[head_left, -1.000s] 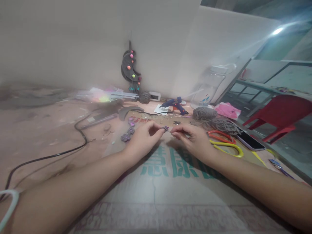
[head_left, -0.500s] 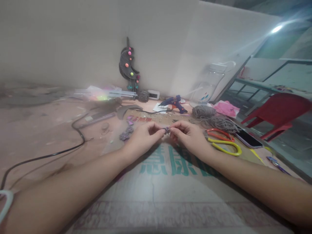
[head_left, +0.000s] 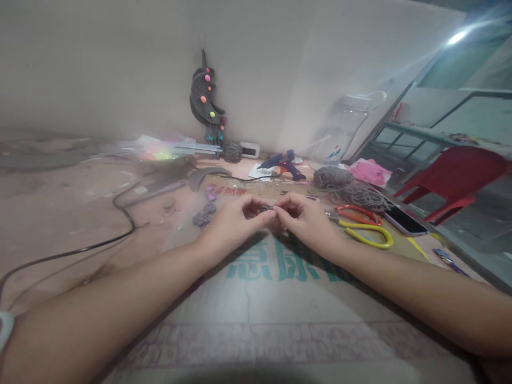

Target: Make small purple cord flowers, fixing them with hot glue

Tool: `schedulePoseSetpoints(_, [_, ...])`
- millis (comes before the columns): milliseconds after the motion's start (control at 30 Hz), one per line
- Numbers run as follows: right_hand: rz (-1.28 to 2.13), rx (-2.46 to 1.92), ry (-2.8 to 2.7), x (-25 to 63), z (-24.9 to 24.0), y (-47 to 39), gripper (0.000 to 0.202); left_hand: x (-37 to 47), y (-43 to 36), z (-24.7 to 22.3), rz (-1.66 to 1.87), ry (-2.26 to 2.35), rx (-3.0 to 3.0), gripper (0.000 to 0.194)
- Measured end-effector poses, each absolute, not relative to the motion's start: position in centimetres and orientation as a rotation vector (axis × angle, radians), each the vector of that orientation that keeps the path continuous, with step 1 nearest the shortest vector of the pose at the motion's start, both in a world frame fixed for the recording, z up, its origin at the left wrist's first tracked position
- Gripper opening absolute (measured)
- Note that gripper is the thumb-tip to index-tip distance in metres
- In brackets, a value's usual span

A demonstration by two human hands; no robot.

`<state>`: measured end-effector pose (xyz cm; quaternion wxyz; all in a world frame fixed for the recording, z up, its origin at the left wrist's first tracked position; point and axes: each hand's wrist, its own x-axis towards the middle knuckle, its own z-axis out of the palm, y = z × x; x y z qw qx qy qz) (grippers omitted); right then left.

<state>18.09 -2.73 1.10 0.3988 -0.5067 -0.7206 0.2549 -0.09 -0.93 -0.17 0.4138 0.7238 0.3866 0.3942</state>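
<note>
Between the fingertips of my left hand (head_left: 236,217) and my right hand (head_left: 304,218) is a small grey-purple yarn piece (head_left: 265,208), mostly covered by the fingers. Both hands pinch it, thumbs nearly meeting, above a cardboard sheet (head_left: 304,304) with green lettering. Left of my left hand lie several similar yarn pieces (head_left: 203,214) and a shiny purple bit (head_left: 210,194). Scissors with one red and one yellow handle (head_left: 370,234) rest just right of my right hand.
At the back are a blue glue gun (head_left: 282,164), grey yarn (head_left: 336,181), a clear bottle (head_left: 344,128) and a decorated grey crescent (head_left: 202,96) against the wall. A phone (head_left: 404,217) lies at right. A black cable (head_left: 100,245) crosses the left side; a red chair (head_left: 464,176) stands beyond.
My hands have drawn closer, and the fingertips now hide more of the yarn piece. The whole view has shifted slightly.
</note>
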Motion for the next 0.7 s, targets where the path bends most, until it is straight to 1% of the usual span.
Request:
schedulePoseSetpoints(300, [0.547,-1.267,-1.896,18.22,1.09,-2.82,0.015,-0.15,-0.94,-0.34,0.972,0.99,1.932,0.026])
schedulePoseSetpoints(467, [0.56,-1.261,-1.891,18.12,1.27,-2.98,0.014,-0.24,-0.96,-0.22,0.956,1.003,1.936,0.025])
schedulePoseSetpoints(567, [0.646,-1.228,-1.852,18.18,1.21,-2.98,0.014,-0.27,-0.89,-0.21,0.964,0.993,1.921,0.025])
schedulePoseSetpoints(700, [0.907,-1.158,-1.765,18.17,1.2,-2.95,0.016,-0.3,-0.92,-0.09,0.976,0.973,1.897,0.023])
